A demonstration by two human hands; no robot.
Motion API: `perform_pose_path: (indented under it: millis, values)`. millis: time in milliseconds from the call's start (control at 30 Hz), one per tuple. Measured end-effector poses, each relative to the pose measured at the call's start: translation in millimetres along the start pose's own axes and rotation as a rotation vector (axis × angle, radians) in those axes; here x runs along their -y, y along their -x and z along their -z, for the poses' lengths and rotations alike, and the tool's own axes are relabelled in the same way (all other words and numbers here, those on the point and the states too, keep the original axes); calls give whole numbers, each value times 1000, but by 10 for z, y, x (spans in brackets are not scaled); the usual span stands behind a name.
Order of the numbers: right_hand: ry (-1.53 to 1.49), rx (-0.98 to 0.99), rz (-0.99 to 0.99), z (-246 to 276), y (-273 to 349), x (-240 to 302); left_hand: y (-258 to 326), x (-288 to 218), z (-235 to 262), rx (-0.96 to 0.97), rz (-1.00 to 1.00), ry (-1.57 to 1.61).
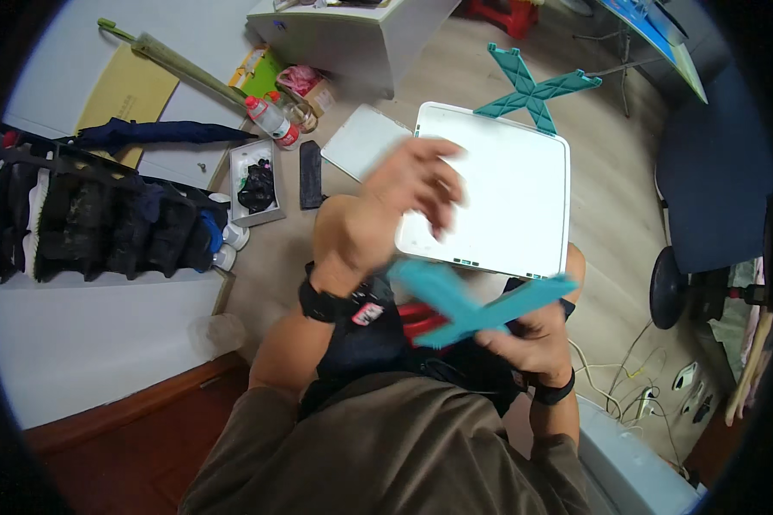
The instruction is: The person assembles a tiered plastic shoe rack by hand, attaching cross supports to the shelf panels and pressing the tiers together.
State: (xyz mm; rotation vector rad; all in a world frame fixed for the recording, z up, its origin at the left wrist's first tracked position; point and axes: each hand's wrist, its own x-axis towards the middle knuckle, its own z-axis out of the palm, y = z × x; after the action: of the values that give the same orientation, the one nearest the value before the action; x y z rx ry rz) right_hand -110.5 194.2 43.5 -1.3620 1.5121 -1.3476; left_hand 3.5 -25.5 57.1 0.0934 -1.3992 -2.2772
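Observation:
My right hand (532,343) grips a teal X-shaped leg frame (477,318) by its near right part, close to my lap. The frame is blurred. My left hand (416,184) is raised over the left side of a white rectangular tabletop (502,189); its fingers are bent, apart and smeared by motion, with nothing seen in them. The tabletop has a raised rim and small teal fittings along its near edge. A second teal X-shaped leg frame (534,90) extends from the tabletop's far edge.
Beside the tabletop lies a white panel (365,142). Further left are bottles (272,122), a box with a black bag (256,182), a dark umbrella (163,134) and a shoe rack (103,215). Cables (636,390) trail at the right, near a dark round stand (666,287).

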Motion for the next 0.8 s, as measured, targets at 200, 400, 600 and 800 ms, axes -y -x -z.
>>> perform_pose_path:
  millis: [200,400,600,800]
  values:
    - [-177,-634,-190,25,-230,-29,110,199,1012,-489,-115,52]
    - [-364,-765,-120,-217,-731,3,32,650,934,-631,194,14]
    - [-398,-731,-131,-232,-915,-254,-73,873,964,-583,236,117]
    - [-285,-748,-185,-418,-1167,-235,-76,972,932,-525,278,124]
